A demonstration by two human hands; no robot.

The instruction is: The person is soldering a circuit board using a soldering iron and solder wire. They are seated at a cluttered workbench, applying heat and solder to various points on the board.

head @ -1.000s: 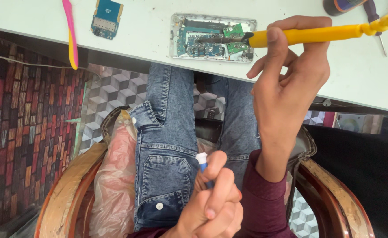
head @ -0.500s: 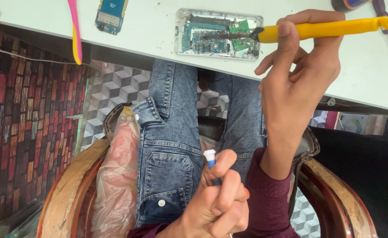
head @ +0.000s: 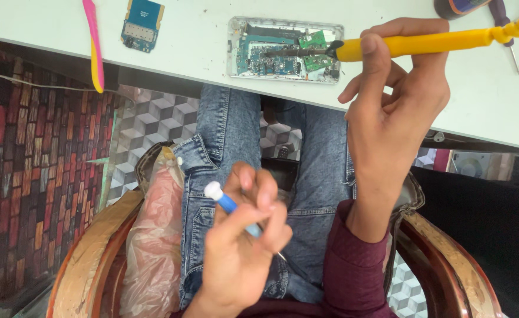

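Since a second ago the left hand (head: 244,241) has lifted a little off the lap and its blue tool with the white cap (head: 227,203) now tilts further toward ten o'clock, while the right hand (head: 398,112) has slid the yellow soldering iron (head: 430,41) slightly to three o'clock along the desk edge. From the head view, the only one there is, the iron lies almost level, handle running out toward three o'clock, its dark tip reaching toward nine o'clock over the opened phone (head: 286,50), which sits on the pale desk (head: 477,94) at twelve o'clock from the knees. Right-hand fingers are wrapped on the handle, index finger laid along the top and thumb underneath (a pen-like hold, wrist bent back, forearm rising from five o'clock). Left-hand fingers are curled closed around the blue tool, thumb pressing it against the index finger; a thin metal point shows below the fist. For the soldering to go well, I would judge the tip should settle on a single pad of the green board, with the heel of the hand braced on the desk edge to steady it, and the hot shaft kept off the phone's frame. At ten o'clock on the desk lie a small blue circuit board (head: 143,25) and a pink and yellow strip (head: 94,41); a screwdriver (head: 504,29) rests near one o'clock.
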